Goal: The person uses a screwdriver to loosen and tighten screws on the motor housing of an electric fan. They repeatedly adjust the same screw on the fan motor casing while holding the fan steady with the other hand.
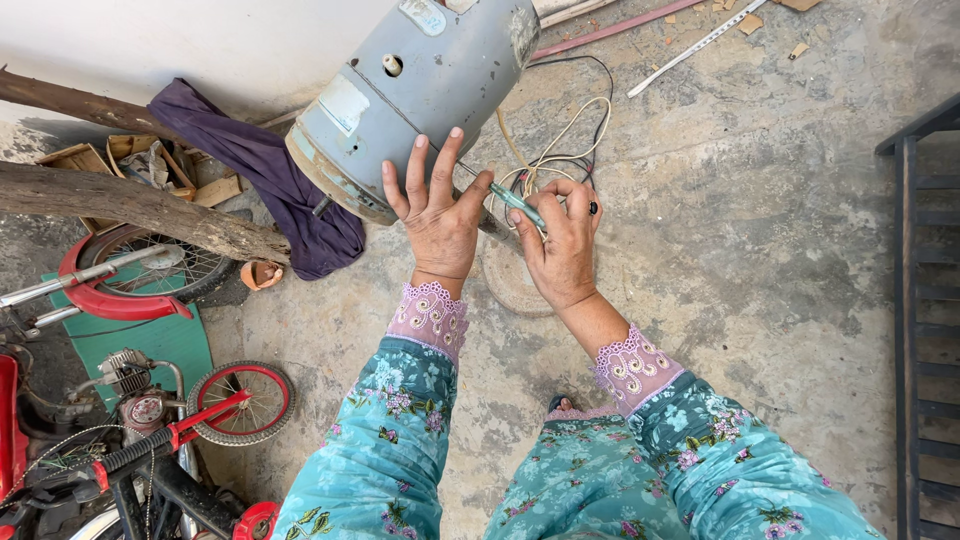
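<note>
Your left hand point(437, 215) lies flat, fingers spread, against the lower end of the grey motor drum point(415, 95), whose top is cut off by the frame's edge. The drum leans on the concrete floor point(760, 250), its long axis running from lower left to upper right. Your right hand point(562, 245) pinches a thin green-handled screwdriver point(518, 205), its tip hidden, probably behind your left thumb. Tangled wires point(560, 150) lie just behind.

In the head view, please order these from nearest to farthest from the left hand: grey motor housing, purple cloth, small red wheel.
From the left hand:
1. Grey motor housing, touched by the fingers, just above.
2. Purple cloth, to the left, on the ground.
3. Small red wheel, lower left, beside the bikes.
</note>
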